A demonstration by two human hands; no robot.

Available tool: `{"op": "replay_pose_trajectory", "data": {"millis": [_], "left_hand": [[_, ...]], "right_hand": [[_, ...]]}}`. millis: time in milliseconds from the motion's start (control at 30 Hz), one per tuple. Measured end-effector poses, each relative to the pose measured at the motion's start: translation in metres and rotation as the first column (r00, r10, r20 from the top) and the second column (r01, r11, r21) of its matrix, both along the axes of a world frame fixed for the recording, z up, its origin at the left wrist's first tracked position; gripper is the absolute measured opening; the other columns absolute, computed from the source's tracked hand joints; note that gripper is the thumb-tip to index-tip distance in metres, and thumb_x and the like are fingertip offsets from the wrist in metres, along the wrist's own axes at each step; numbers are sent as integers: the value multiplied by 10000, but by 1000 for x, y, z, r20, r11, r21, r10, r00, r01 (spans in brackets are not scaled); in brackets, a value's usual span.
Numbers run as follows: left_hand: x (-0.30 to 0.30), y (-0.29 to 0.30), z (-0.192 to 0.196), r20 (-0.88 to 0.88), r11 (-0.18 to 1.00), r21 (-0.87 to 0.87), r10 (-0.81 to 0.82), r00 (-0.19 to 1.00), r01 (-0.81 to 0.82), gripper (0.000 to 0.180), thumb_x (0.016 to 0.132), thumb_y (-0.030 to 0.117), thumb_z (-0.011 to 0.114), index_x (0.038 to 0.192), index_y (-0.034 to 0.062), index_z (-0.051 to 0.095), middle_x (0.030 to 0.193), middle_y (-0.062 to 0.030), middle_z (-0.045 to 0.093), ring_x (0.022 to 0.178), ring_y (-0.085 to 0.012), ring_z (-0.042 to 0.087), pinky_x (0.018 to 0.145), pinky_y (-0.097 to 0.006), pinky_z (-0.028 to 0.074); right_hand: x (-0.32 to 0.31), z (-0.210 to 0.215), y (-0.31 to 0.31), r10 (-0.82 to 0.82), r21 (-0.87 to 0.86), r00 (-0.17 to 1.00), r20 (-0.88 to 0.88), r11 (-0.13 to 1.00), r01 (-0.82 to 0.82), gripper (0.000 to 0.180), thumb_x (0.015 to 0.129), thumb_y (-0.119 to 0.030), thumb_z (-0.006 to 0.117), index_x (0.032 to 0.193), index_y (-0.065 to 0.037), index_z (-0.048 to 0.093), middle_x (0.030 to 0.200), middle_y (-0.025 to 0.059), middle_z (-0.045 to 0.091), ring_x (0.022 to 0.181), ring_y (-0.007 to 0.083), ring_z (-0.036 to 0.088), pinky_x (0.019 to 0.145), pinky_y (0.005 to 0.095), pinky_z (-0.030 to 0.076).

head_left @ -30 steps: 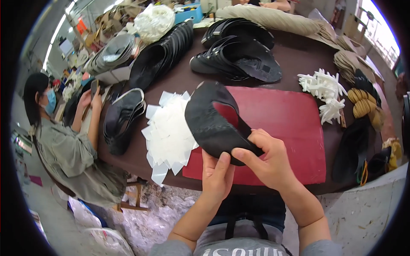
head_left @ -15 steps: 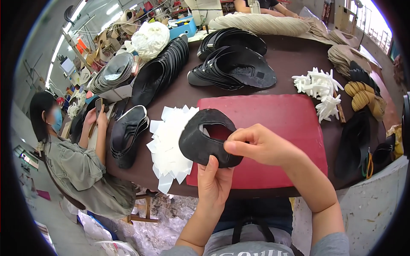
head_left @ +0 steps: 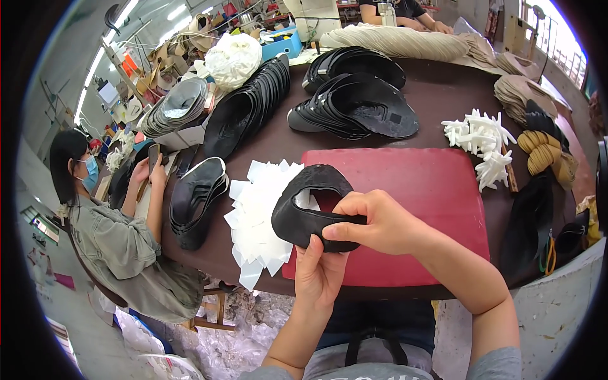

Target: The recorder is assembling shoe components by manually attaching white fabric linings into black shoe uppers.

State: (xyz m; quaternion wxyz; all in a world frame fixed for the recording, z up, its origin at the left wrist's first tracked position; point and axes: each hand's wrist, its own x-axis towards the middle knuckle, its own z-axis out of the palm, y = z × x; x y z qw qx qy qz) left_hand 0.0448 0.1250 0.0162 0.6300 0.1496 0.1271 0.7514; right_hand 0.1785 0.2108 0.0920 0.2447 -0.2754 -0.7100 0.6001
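Note:
A black shoe upper [head_left: 294,221], curved round with an opening in its middle, is held up over the left part of a red mat [head_left: 405,209]. My left hand [head_left: 318,272] grips its lower edge from below, thumb on the near face. On the right side of the opening, my right hand [head_left: 373,221] pinches the upper between thumb and fingers. Part of the upper is hidden behind the right hand. Just left of it lies a heap of white paper-like pieces [head_left: 256,218].
Nested black uppers [head_left: 247,111] stand on the brown table [head_left: 437,82], with more uppers [head_left: 380,107] behind the mat. A smaller stack [head_left: 193,206] lies left. White strips [head_left: 481,142] sit at right. A masked person [head_left: 111,234] holds a phone at left; another person [head_left: 405,16] sits at the back.
My right thumb has moved left and down onto the upper's near face, and the opening looks reshaped. The whole view has shifted slightly.

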Motion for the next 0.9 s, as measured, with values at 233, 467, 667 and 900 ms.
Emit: {"op": "replay_pose_trajectory", "data": {"millis": [233, 467, 667, 900], "left_hand": [[-7, -2, 9, 48, 1000, 3, -31, 998, 31, 501, 936, 100, 609, 1378, 90, 374, 1244, -118, 576, 1112, -245, 608, 1022, -397, 475], [-12, 2, 2, 30, 996, 65, -57, 998, 55, 449, 938, 84, 594, 1352, 84, 420, 1223, -121, 587, 1117, -244, 604, 1029, -399, 464], [-11, -2, 5, 7, 995, 96, -42, 999, 41, 410, 935, 51, 582, 1325, 75, 458, 1212, -120, 599, 1109, -229, 606, 1035, -391, 455], [-12, -5, -7, -148, 994, 104, -22, 989, 37, 461, 946, 85, 572, 1380, 76, 415, 1288, -124, 568, 1171, -255, 577, 1048, -451, 427]], "right_hand": [[-3, 7, 7, 73, 133, 995, 70, 988, -82, 137, 820, -124, 713, 834, 4, 666, 756, 24, 602, 680, 99, 473, 629, 218, 401], [-4, 3, 9, 122, 42, 993, 0, 992, -122, 137, 826, -114, 712, 884, -1, 660, 769, 23, 614, 689, 92, 484, 637, 215, 408], [-1, 7, 9, 153, 32, 988, 32, 988, -154, 138, 839, -115, 698, 900, -2, 649, 779, 17, 606, 695, 95, 481, 636, 217, 407], [-1, 3, -2, 73, 252, 995, 70, 964, -88, 132, 858, -121, 667, 898, 1, 637, 781, 27, 599, 690, 117, 477, 630, 237, 412]]}}
